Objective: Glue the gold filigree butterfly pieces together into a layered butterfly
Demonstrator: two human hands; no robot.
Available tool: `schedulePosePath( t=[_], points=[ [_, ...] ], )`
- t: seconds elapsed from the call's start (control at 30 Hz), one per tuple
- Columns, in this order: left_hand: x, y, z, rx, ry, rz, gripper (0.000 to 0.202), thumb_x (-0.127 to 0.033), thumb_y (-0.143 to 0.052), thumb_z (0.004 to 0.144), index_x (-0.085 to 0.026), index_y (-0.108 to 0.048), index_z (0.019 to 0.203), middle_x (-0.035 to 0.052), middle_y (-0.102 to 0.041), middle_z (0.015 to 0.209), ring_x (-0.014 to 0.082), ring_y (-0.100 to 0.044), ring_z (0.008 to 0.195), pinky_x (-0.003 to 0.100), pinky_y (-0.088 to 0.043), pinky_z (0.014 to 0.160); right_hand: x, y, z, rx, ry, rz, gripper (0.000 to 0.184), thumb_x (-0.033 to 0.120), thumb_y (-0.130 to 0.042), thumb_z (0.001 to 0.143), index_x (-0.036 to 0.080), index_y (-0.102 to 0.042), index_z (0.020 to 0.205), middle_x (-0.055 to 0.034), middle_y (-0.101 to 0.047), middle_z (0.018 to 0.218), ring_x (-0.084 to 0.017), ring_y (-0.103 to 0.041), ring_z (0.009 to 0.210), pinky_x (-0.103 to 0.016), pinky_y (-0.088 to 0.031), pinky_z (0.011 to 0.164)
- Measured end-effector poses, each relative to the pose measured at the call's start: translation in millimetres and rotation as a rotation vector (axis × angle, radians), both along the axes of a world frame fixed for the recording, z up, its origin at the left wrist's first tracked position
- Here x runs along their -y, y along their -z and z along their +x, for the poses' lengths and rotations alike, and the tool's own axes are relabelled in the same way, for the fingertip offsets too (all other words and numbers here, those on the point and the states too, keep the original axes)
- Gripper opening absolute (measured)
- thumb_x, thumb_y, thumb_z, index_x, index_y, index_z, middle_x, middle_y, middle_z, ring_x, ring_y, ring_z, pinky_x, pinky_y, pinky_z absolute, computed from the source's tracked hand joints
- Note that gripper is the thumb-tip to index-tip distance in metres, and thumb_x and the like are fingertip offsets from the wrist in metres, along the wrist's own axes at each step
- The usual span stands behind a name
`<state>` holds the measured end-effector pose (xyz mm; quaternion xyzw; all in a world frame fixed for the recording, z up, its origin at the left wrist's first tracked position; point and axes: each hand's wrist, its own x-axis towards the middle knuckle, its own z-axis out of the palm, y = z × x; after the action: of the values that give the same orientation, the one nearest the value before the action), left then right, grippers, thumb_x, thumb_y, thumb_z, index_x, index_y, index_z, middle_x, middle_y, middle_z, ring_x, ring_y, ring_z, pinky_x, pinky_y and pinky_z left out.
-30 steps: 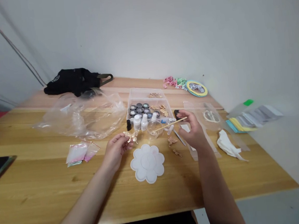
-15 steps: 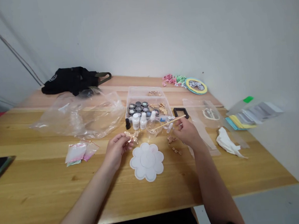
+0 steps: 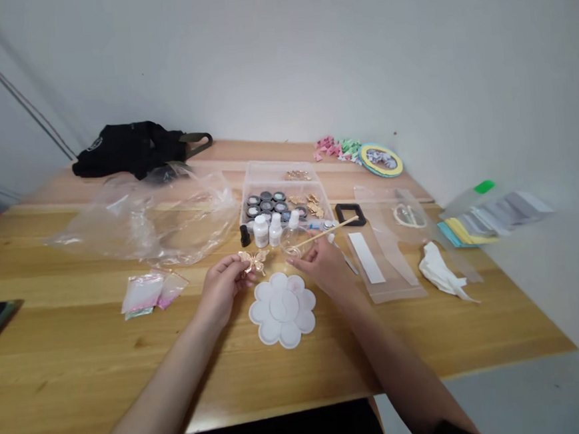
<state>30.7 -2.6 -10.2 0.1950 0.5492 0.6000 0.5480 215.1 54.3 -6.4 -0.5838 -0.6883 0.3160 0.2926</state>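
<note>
While the left hand [image 3: 222,290] pinched a gold butterfly [image 3: 253,262] between its fingers, the right hand [image 3: 322,266] curled half-closed around a clear cup [image 3: 294,241] with a wooden stick [image 3: 328,232] leaning in it. Both hands were just beyond a white palette [image 3: 281,310].

Left hand [image 3: 220,291] and right hand [image 3: 323,268] nearly meet, fingers [image 3: 234,265] curled.

The wooden table [image 3: 79,347] carries a clear plastic bag [image 3: 144,225], a clear storage box [image 3: 279,184] and a white flower-shaped palette [image 3: 282,310]. Near the far edge lies a black cloth bag [image 3: 128,151], and at right a crumpled white piece, maybe a tissue [image 3: 439,279].
</note>
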Motion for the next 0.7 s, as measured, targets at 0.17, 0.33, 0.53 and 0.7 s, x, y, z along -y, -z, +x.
schedulePosePath(
  t=[0.17, 0.33, 0.53, 0.7],
  points=[
    [0, -0.8, -1, -0.003, 0.009, 0.011, 0.023, -0.026, -0.074, 0.05, -0.016, -0.054, 0.056, -0.0011, -0.065, 0.056, 0.0096, -0.057, 0.048, 0.021, -0.042, 0.049, -6, -7.4, 11, -0.294, 0.011, 0.005, 0.072, 0.057, -0.07, 0.069, 0.016, -0.049, 0.125, 0.0086, -0.047, 0.057, -0.013, -0.048, 0.053, -0.027, -0.037, 0.053],
    [-1, 6.0, 0, -0.019, 0.037, 0.025, 0.022, -0.027, -0.074, 0.051, -0.016, -0.057, 0.058, -0.0005, -0.066, 0.057, 0.0111, -0.06, 0.051, 0.021, -0.043, 0.051, -11, -8.3, 15, -0.302, 0.007, 0.004, 0.042, 0.052, -0.07, 0.067, 0.02, -0.06, 0.092, 0.0067, -0.049, 0.055, -0.011, -0.043, 0.05, -0.025, -0.031, 0.049],
    [-1, 9.6, -4, -0.111, 0.073, -0.015, 0.021, -0.029, -0.072, 0.053, -0.017, -0.057, 0.061, 0.0007, -0.067, 0.06, 0.0115, -0.06, 0.053, 0.021, -0.043, 0.05, -8, -8.8, 11, -0.277, -0.023, -0.032, 0.026, 0.043, -0.068, 0.068, 0.021, -0.054, 0.073, 0.0046, -0.054, 0.056, -0.01, -0.046, 0.046, -0.024, -0.034, 0.045],
    [-5, 8.0, -22, -0.424, 0.185, -0.128, 0.01, -0.026, -0.062, 0.061, -0.017, -0.058, 0.059, 0.0, -0.062, 0.053, 0.0105, -0.054, 0.046, 0.022, -0.042, 0.047, -5, -12.8, 8, -0.425, -0.029, -0.145, 0.021, 0.035, -0.064, 0.068, 0.02, -0.057, 0.08, 0.008, -0.052, 0.049, -0.009, -0.048, 0.039, -0.023, -0.036, 0.041]
  ],
)
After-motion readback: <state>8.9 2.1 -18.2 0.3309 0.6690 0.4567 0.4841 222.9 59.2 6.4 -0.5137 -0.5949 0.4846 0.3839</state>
